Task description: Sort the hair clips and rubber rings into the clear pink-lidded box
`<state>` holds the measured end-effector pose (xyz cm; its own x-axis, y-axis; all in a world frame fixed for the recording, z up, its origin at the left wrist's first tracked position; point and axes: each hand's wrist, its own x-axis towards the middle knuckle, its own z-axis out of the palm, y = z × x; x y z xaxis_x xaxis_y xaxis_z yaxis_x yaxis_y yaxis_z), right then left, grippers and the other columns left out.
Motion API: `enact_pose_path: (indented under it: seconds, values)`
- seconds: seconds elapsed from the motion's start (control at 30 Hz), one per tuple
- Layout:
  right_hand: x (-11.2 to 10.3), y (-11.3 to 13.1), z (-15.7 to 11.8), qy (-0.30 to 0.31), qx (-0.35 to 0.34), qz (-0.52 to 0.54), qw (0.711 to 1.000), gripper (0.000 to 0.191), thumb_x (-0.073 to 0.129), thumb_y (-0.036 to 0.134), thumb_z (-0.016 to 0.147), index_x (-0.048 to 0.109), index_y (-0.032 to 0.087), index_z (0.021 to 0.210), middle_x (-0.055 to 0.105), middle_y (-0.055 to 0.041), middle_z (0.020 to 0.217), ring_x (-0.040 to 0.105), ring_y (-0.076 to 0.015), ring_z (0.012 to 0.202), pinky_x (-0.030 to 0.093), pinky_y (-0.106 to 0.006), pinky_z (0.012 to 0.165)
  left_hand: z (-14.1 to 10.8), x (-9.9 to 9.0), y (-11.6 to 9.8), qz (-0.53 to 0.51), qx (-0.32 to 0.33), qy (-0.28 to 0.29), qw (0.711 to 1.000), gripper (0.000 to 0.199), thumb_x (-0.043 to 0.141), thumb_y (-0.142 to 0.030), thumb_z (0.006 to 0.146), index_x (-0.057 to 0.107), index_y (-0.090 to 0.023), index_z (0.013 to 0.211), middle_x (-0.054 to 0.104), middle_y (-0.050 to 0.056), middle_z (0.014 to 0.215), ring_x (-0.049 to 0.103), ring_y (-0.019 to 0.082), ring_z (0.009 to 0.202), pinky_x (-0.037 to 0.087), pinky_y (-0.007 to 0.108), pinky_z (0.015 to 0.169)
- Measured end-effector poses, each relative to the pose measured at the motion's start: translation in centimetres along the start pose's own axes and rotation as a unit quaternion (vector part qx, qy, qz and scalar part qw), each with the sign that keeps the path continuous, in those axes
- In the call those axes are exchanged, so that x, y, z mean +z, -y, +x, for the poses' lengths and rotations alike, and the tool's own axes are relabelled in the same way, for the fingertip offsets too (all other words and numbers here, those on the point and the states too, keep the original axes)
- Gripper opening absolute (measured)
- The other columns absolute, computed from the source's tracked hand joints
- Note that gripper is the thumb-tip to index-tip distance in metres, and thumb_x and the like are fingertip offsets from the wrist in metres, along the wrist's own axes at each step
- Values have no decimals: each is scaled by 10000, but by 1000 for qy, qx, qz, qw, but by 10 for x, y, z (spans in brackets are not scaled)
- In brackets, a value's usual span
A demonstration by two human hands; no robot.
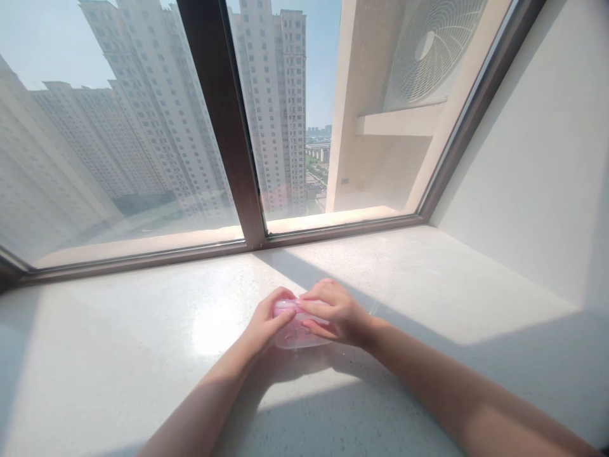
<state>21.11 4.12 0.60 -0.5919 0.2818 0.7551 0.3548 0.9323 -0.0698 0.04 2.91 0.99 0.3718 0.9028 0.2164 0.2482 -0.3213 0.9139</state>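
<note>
A small see-through pink plastic container rests on the white window sill, partly covered by my fingers. My left hand grips its left side, with the thumb lying along the near upper edge. From the right, my right hand wraps over the top and right side, fingers bent against the plastic. Pinkish shapes show faintly through the wall, but I cannot make out what they are. Both hands touch the container and their fingertips nearly meet at its top.
A dark window frame with glass panes borders the sill at the back. To the right rises a white wall. Outside are tall buildings and an air conditioner fan. Sunlight and shadow bands cross the sill.
</note>
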Motion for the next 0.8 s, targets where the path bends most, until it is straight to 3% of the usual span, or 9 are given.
enact_pose_path:
  seconds: [0.2, 0.4, 0.57, 0.8]
  values:
    - [-3, -1, 3, 31, -18, -58, 998, 229, 604, 211, 866, 659, 150, 1079, 700, -139, 1025, 644, -224, 849, 544, -377, 726, 1, 9, 7, 17, -39, -59, 997, 338, 484, -492, 879, 582, -169, 871, 579, 6, 791, 532, 191, 760, 418, 278, 703]
    - [0, 0, 3, 35, -37, -91, 995, 227, 519, 174, 913, 673, 118, 1071, 708, -159, 1064, 679, -247, 964, 568, -410, 852, 3, 13, 5, 21, -46, -81, 995, 314, 501, -466, 878, 591, -177, 796, 609, 11, 789, 557, 197, 776, 436, 279, 718]
    - [0, 0, 2, 51, -50, -106, 992, 248, 461, 126, 930, 673, 79, 1051, 711, -178, 1041, 693, -253, 953, 587, -385, 824, 5, 16, 2, -2, -68, -80, 994, 321, 504, -453, 876, 583, -176, 735, 598, 1, 737, 551, 183, 735, 430, 268, 684]
    - [4, -10, -1, 59, 30, -28, 997, 213, 454, 170, 949, 656, 143, 1010, 721, -116, 913, 689, -202, 838, 565, -318, 751, 6, 22, -5, -4, -107, -78, 991, 361, 490, -481, 877, 568, -169, 713, 555, -13, 675, 532, 170, 679, 412, 262, 638]
